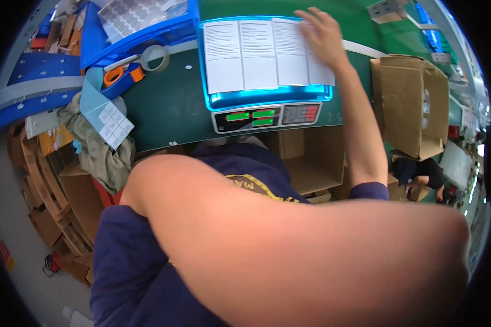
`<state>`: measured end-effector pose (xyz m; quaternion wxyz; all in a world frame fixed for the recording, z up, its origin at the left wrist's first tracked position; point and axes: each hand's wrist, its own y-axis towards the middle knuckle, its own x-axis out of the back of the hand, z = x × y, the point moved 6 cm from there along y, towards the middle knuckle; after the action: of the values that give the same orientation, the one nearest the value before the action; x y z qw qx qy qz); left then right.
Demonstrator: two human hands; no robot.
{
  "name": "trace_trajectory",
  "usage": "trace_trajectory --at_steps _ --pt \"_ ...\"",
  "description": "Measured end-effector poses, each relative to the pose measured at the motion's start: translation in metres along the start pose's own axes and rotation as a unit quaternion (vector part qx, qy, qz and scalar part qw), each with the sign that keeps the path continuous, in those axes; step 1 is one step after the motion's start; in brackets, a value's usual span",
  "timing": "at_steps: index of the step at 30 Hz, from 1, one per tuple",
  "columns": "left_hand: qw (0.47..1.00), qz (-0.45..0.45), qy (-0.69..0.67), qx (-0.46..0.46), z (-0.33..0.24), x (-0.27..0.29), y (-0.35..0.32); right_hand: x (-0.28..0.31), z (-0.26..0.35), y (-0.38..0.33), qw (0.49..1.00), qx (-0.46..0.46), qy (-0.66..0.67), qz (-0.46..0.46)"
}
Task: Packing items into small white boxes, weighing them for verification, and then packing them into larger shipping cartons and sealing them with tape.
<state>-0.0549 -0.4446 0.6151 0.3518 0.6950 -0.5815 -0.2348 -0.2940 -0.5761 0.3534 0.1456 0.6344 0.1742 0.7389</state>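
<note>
My right hand (323, 39) reaches to the far right corner of a blue weighing scale (267, 99). Its fingers are apart, extending past the far edge of several white printed sheets (258, 54) laid side by side on the scale's pan. The rightmost sheet is partly covered by this hand; whether the palm presses on it I cannot tell. The scale's front panel (252, 119) shows green displays and a keypad. My bent left arm (289, 240) crosses close in front of the view, blurred, and its hand is not visible.
The green table (166, 109) holds a clear tape roll (155, 58), a blue-and-orange tape dispenser (126, 77) and a label strip (110, 120). A blue bin (139, 35) stands back left. An open cardboard box (403, 103) is at right; another person (420, 173) crouches beyond.
</note>
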Motion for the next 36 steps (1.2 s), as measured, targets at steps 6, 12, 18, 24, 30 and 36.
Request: trace_trajectory --at_steps 6,12,18,24,30,36 --pt "0.999 0.011 0.022 -0.025 -0.023 0.004 -0.01 -0.011 0.024 0.001 0.998 0.004 -0.043 0.038" --pt "0.996 0.074 0.041 0.034 -0.016 0.01 -0.016 -0.011 0.036 0.008 0.995 -0.005 0.026 0.094" --pt "0.801 -0.133 0.476 0.339 0.108 0.125 -0.164 -0.01 0.038 0.01 0.998 -0.005 0.0 0.063" --pt "0.712 -0.045 0.589 0.378 0.175 0.128 -0.207 0.027 -0.011 -0.018 0.968 -0.224 0.057 -0.094" --pt "0.697 0.014 0.591 0.406 0.171 0.128 -0.183 0.051 -0.052 -0.038 0.881 -0.322 0.331 -0.104" --pt "0.697 -0.098 0.568 0.427 0.18 0.173 -0.114 0.266 -0.287 -0.156 0.818 -0.474 0.124 -0.301"
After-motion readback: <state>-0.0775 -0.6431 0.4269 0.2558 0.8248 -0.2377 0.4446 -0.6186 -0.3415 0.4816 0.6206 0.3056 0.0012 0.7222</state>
